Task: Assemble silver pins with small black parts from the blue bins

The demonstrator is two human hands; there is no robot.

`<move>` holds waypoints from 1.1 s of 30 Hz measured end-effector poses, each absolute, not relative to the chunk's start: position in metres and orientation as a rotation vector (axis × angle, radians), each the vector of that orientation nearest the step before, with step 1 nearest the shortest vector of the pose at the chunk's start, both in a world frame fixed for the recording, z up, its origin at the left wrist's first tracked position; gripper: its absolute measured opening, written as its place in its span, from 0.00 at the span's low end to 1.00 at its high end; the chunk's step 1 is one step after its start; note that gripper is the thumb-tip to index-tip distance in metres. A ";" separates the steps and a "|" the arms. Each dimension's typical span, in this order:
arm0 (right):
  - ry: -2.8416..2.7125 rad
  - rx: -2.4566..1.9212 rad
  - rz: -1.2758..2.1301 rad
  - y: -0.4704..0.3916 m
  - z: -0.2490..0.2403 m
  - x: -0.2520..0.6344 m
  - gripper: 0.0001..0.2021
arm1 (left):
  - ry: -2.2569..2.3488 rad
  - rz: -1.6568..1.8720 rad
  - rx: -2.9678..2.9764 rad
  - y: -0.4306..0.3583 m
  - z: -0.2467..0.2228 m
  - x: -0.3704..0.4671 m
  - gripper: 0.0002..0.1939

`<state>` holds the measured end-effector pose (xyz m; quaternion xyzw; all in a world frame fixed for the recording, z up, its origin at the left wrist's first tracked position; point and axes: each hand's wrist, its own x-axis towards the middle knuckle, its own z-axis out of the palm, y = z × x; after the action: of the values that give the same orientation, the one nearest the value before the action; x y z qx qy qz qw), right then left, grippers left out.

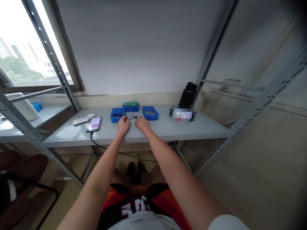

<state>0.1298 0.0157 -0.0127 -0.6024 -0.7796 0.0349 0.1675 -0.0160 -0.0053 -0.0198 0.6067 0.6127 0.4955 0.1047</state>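
Observation:
My left hand (123, 126) rests at the front of the left blue tray (116, 120), its fingertips drawn together in a pinch on something too small to name. A small pile of dark and silvery parts (134, 117) lies on the tabletop between my hands. At the right of this pile, my right hand (143, 124) has its fingers curled closed at the parts; what they grip is hidden. Dark small pieces lie in the left tray. The right blue tray (153, 117) holds silvery small pieces, and the back blue tray (130, 109) holds long green pieces.
On the grey table (163, 129), a phone (94, 124) with a black cable (105, 148) and a white device (80, 121) lie at left. A black bottle (188, 95) stands behind another blurred screen (182, 114). Metal posts frame both sides. Another person's legs (26, 172) show lower left.

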 end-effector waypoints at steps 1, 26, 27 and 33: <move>-2.189 -1.711 0.094 0.015 -0.014 0.131 0.19 | 1.803 1.459 1.790 -0.005 -0.020 -0.016 0.11; -1.919 -1.156 0.508 0.020 -0.026 0.141 0.10 | 1.695 1.179 2.006 -0.012 -0.015 -0.013 0.11; -1.917 -1.159 0.508 0.019 -0.025 0.141 0.10 | 1.687 1.185 2.003 -0.011 -0.015 -0.013 0.10; -1.894 -1.183 0.541 0.015 -0.020 0.140 0.10 | 1.671 1.242 1.971 -0.008 -0.018 -0.015 0.09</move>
<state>0.1400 0.0146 -0.0204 -0.4696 -0.7520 0.2148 0.4096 -0.0153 -0.0081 -0.0177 0.6811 0.5773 0.4292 0.1366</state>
